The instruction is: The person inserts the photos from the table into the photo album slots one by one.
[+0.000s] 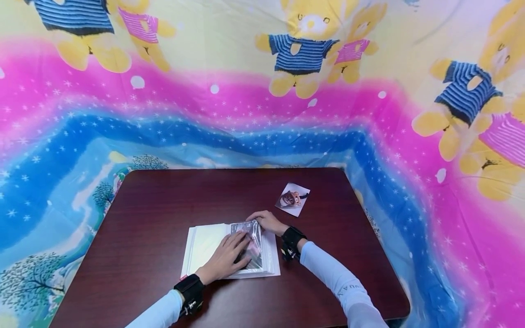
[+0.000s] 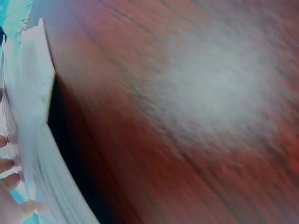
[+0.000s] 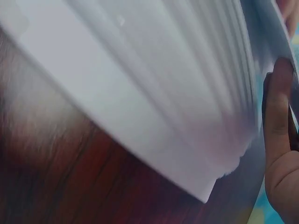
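A white photo album [image 1: 205,241] lies spread open near the front of the table. On its right-hand page sits a dark photo with pink in it [image 1: 256,248], under shiny clear film. My left hand [image 1: 224,257] rests flat across the middle of the album, fingers spread over that photo. At the page's top edge my right hand [image 1: 268,222] pinches the album page. The right wrist view shows the thumb [image 3: 279,107] against the lifted sheet, with fingertips on its other side. Below it the stacked white pages [image 3: 187,70] fan out. The left wrist view catches only some left fingertips [image 2: 9,179] beside the album's edge.
A loose photo of an animal in a bear-eared hood [image 1: 293,199] lies at the back right of the dark wooden table [image 1: 164,196]. A patterned bear cloth [image 1: 229,105] hangs behind and around the table.
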The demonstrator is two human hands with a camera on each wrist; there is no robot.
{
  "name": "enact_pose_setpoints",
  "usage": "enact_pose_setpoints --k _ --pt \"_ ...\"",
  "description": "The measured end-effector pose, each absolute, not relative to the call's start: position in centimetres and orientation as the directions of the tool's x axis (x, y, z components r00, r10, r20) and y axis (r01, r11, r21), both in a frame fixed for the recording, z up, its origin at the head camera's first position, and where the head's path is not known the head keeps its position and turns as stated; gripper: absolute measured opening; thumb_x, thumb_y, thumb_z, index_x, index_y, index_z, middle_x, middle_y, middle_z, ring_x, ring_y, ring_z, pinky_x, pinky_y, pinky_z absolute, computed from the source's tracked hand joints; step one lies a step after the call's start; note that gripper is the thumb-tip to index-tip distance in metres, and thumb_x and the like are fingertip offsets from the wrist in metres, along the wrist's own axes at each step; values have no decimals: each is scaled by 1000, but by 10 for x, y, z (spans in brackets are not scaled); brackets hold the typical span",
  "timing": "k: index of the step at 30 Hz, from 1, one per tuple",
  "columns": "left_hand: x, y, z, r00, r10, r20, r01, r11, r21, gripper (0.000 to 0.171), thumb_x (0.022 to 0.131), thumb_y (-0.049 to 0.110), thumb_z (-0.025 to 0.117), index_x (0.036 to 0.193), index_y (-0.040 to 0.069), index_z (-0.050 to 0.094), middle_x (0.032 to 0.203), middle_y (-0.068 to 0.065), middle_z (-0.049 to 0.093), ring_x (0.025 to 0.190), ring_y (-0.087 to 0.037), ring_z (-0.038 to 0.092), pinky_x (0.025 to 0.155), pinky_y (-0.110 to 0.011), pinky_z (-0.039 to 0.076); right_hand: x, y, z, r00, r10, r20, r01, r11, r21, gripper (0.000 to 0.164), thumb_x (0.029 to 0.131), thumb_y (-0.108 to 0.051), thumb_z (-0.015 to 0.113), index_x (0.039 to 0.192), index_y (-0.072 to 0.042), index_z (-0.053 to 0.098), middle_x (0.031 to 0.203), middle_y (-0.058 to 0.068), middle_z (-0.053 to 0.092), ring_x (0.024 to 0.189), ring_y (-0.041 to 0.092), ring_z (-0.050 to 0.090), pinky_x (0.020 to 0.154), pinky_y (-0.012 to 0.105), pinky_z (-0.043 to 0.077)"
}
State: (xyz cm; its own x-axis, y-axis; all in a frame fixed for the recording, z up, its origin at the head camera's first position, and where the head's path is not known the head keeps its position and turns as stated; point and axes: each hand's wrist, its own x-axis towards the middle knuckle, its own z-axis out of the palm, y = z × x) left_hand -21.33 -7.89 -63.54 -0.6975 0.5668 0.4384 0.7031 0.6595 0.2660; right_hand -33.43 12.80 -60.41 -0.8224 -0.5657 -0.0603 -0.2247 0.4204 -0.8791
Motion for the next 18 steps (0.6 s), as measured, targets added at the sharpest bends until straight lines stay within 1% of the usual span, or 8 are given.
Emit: enact_pose_setpoints --k 2,4,7,9,12,14,16,18 --pt "-214 -77 -632 -730 530 432 675 657 335 57 94 35 66 136 -2 56 142 -25 48 128 -40 47 101 -59 38 -332 124 -603 -830 -556 -43 -202 372 -906 34 103 2 38 123 3 65 118 19 63 60 11 53 52 34 50" --pt "-215 -76 -629 -767 490 414 638 654 407 56 96 34 63 137 -2 55 142 -26 48 126 -41 48 101 -59 38 -328 120 -602 -846 -532 -27 -169 316 -934 33 106 -3 37 130 6 57 112 23 61 60 12 52 51 34 49" --pt "-217 -75 -620 -814 435 385 580 650 492 53 99 33 58 138 -3 53 140 -25 50 123 -41 51 101 -59 39 -321 113 -600 -866 -498 -47 -60 197 -979 37 109 -13 33 137 8 46 99 20 57 63 13 54 53 34 52" --pt "-219 -76 -612 -838 398 374 546 634 547 51 102 30 55 138 -4 52 137 -24 52 122 -41 52 101 -58 39 -315 107 -595 -874 -479 -81 29 115 -993 40 110 -17 32 139 9 42 96 15 59 64 14 58 55 33 55" --pt "-224 -81 -600 -873 331 357 487 595 640 47 104 27 50 139 -4 51 133 -21 56 117 -36 57 99 -53 44 -306 99 -588 -872 -479 -99 89 43 -995 41 110 -21 31 139 8 39 105 16 63 68 15 64 59 33 59" --pt "-227 -85 -591 -899 282 337 439 570 695 46 106 27 46 140 -3 50 133 -19 58 114 -33 61 96 -50 48 -300 94 -584 -868 -488 -92 89 29 -996 41 110 -21 32 139 6 41 112 20 63 71 15 67 62 35 60" --pt "-229 -90 -582 -922 229 311 386 553 738 45 106 29 45 140 -1 51 132 -18 58 109 -32 64 89 -47 53 -295 88 -581 -854 -514 -80 84 15 -996 40 110 -21 34 140 4 41 121 24 59 76 18 68 66 38 60" --pt "-232 -95 -573 -942 173 288 335 549 766 46 106 32 44 139 1 53 132 -17 59 104 -32 66 84 -47 55 -290 83 -579 -828 -556 -67 70 16 -997 39 110 -19 34 142 3 40 129 25 54 83 22 69 71 41 60"
